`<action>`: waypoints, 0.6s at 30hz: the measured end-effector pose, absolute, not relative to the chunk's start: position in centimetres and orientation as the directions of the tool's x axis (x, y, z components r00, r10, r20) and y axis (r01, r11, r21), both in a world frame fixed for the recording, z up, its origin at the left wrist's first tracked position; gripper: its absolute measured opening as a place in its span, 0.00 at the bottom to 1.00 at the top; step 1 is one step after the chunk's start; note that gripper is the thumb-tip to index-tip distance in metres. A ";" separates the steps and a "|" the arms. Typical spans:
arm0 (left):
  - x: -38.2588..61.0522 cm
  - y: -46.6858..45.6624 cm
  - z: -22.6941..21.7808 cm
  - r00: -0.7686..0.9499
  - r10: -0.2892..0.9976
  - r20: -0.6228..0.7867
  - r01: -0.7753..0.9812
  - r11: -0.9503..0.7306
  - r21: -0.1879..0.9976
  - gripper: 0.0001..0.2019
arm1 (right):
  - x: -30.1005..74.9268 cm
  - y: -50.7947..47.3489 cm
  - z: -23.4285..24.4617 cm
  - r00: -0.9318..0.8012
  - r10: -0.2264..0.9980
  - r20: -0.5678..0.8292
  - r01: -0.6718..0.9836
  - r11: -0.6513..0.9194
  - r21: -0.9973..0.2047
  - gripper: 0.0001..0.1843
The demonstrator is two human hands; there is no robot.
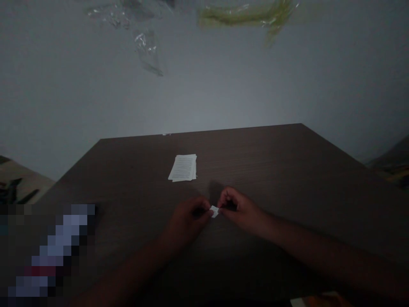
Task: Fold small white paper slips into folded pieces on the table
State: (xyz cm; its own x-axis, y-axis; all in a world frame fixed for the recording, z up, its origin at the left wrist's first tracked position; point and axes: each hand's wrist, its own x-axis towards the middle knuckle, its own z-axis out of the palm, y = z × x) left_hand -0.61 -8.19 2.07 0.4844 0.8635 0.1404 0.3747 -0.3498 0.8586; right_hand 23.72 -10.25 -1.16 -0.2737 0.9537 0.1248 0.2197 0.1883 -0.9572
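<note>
My left hand (188, 217) and my right hand (238, 209) meet over the middle of a dark wooden table (287, 170). Both pinch a small white folded piece of paper (214, 211) between fingertips, just above the tabletop. The fingers of each hand are curled closed around it. A small stack of printed white paper sheets (183, 167) lies on the table a short way beyond my hands. The light is dim.
A grey wall rises behind the table, with clear plastic wrap (147, 49) and a yellowish plastic bag (246, 15) near the top. A blurred-out patch (47, 251) covers the table's near left. Dark objects (14, 192) lie on a surface at far left.
</note>
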 end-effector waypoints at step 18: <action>-0.2 -8.7 1.7 0.611 0.773 0.169 0.685 -0.623 0.378 0.13 | 23.9 -9.8 -1.2 -0.523 0.805 0.281 0.679 0.592 -0.434 0.04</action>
State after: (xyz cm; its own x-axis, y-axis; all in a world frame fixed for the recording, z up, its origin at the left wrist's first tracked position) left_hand -0.21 -8.72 1.72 0.6110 0.7734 0.1689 0.6846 -0.6233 0.3779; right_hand 23.85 -9.77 -1.20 -0.5225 0.8051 0.2808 0.6792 0.5921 -0.4337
